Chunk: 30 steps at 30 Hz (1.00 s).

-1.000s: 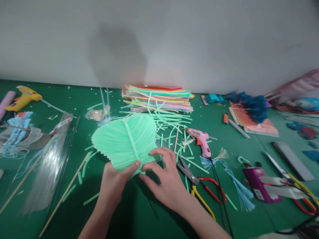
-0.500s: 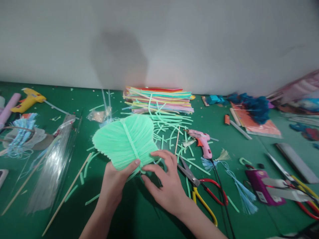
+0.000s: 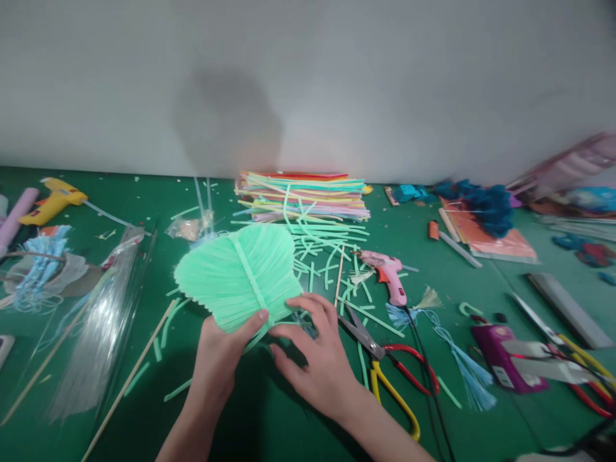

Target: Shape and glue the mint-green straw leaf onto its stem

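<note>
A mint-green fan-shaped leaf [image 3: 235, 273] made of straws side by side, with a rib down its middle, is held just above the green table [image 3: 269, 417]. My left hand [image 3: 219, 356] grips its near edge, thumb pressed on top by the rib. My right hand [image 3: 317, 356] pinches the leaf's lower right edge with thumb and fingertips. Cut green straw pieces [image 3: 327, 253] lie scattered behind the leaf.
A stack of coloured straws [image 3: 308, 192] lies by the wall. Red and yellow scissors [image 3: 385, 359] and a pink glue gun [image 3: 387, 273] lie right of my hands. At left are a clear plastic bag [image 3: 91, 321], wooden sticks [image 3: 129, 378] and a yellow glue gun [image 3: 51, 199].
Both hands keep their hold on the green leaf. The leaf and hands have shifted very slightly; mostly the view has moved a little.
</note>
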Motion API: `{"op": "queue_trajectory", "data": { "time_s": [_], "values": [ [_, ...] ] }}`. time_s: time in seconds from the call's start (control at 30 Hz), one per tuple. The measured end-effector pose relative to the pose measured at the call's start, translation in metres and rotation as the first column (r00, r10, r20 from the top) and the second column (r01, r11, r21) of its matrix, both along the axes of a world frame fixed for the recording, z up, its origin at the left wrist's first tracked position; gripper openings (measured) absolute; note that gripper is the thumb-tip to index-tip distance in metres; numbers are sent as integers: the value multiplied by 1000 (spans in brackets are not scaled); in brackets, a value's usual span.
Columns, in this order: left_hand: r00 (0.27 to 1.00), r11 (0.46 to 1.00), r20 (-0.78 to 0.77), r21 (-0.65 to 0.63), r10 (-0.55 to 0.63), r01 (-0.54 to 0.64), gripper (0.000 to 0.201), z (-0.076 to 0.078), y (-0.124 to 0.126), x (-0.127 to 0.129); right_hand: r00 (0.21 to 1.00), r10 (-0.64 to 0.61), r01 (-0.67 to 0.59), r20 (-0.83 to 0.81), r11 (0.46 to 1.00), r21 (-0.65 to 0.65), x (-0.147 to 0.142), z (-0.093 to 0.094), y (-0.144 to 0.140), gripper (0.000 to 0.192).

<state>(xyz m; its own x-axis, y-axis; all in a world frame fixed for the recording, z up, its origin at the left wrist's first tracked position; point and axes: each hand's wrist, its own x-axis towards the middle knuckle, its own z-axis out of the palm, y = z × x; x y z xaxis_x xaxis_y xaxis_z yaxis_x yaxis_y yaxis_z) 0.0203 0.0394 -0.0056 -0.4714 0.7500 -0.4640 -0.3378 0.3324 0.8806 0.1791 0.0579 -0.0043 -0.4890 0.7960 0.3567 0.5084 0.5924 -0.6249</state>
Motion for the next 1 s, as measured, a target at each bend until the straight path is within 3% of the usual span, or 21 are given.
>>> {"op": "queue_trajectory", "data": {
  "time_s": [0.1, 0.27, 0.43, 0.63, 0.8, 1.0],
  "values": [
    [1000, 1000, -2, -1, 16, -16, 57, 1, 1, 2, 1000, -26, 26, -8, 1000, 4, -2, -1, 1, 14],
    [998, 998, -16, -11, 55, -55, 49, 4, 1, 7, 974, -206, 205, -98, 979, -18, -9, 0, -1, 5],
    [985, 997, -155, 42, 74, -68, 36, 8, -5, 13, 952, -288, 284, -101, 957, -52, -12, 7, -4, 5],
    [942, 998, -329, 29, 62, -55, 33, 19, -9, 16, 972, -217, 208, -88, 972, -108, -3, 16, 4, 9],
    [944, 999, -327, 1, 39, -41, 33, 23, -8, 19, 996, -93, 94, 8, 991, -98, 6, 26, 17, 8],
    [975, 997, -216, 58, 59, -47, 33, 14, -7, 18, 994, 0, 2, 110, 1000, -21, 3, 33, 25, 9]
  ]
}}
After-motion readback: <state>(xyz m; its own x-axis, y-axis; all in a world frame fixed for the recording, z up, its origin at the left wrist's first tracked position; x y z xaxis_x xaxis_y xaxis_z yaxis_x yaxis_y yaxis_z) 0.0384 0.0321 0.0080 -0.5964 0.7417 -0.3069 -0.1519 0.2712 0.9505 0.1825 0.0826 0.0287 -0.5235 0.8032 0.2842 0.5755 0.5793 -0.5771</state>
